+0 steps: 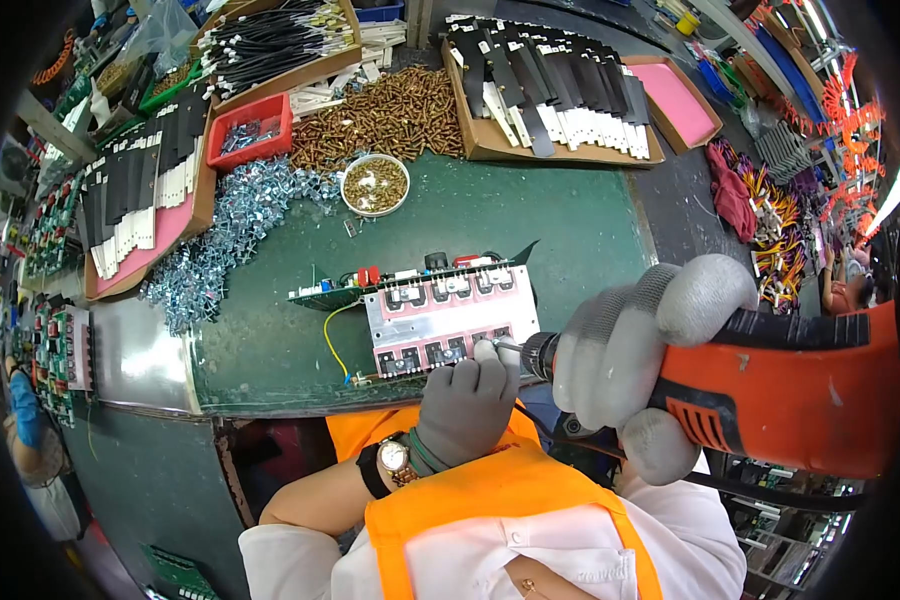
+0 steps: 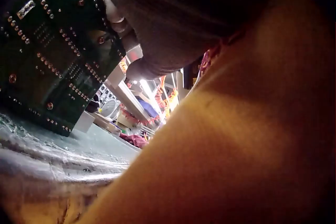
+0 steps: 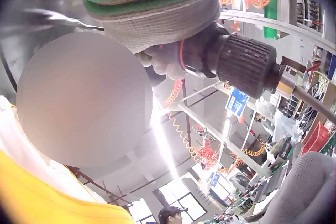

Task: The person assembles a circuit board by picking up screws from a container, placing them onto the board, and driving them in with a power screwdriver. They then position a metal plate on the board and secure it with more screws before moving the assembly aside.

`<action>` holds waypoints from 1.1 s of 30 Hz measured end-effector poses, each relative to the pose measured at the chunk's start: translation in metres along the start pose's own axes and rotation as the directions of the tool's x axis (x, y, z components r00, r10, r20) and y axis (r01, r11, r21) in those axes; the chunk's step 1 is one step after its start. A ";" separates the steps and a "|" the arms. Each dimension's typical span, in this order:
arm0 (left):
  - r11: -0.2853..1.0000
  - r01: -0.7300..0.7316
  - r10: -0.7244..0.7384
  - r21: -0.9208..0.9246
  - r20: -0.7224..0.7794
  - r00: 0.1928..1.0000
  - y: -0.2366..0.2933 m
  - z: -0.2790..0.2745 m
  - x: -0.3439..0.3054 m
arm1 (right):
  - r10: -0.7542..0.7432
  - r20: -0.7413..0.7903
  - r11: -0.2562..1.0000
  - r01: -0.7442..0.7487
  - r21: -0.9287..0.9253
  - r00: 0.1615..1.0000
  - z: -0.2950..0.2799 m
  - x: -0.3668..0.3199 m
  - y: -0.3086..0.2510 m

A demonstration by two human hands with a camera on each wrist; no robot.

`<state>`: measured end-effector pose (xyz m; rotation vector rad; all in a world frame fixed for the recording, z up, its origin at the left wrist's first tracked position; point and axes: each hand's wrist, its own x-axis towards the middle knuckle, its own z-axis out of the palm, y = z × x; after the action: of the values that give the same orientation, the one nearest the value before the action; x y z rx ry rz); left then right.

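Note:
My right hand (image 1: 635, 350), in a grey glove, grips an orange-and-black power drill (image 1: 790, 390). Its black chuck (image 3: 247, 64) carries a metal driver bit (image 3: 314, 100) that points left, to the near right part of a metal heat sink (image 1: 440, 320). Several black components sit in rows on pink pads along this plate. Attached behind it is a green circuit board (image 2: 47, 50), its soldered underside showing in the left wrist view. My gloved left hand (image 1: 465, 410) is at the plate's near edge, fingers bent, index finger and thumb around the bit's tip; the screw end is hidden.
On the green bench (image 1: 260, 360) lie a brass-coloured screw heap (image 1: 390, 115), a white bowl (image 1: 375, 187) of screws and a pile of metal clips (image 1: 215, 240). A red bin (image 1: 250, 130) and cardboard boxes (image 1: 570, 150) of black-and-white strips line the back. A yellow wire (image 1: 328, 335) hangs beside the board.

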<state>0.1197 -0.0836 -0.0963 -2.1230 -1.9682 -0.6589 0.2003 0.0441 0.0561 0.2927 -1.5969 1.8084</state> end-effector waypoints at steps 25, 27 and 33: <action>1.000 -0.029 0.029 0.008 -0.113 0.993 -0.004 0.001 0.003 | 0.212 0.038 0.967 -0.204 -0.156 0.977 -0.005 -0.003 -0.010; 0.995 -0.042 0.039 -0.092 -0.040 0.998 -0.006 -0.001 0.001 | 0.216 0.025 0.964 -0.209 -0.167 0.976 -0.002 -0.005 -0.010; 0.707 0.052 0.169 -0.705 0.241 0.956 -0.067 -0.064 0.024 | 0.177 -0.010 0.967 -0.176 -0.183 0.984 -0.001 -0.011 -0.012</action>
<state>0.0418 -0.0807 -0.0405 -2.8491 -1.9662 -1.3431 0.2165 0.0414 0.0588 0.0723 -1.8290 1.7749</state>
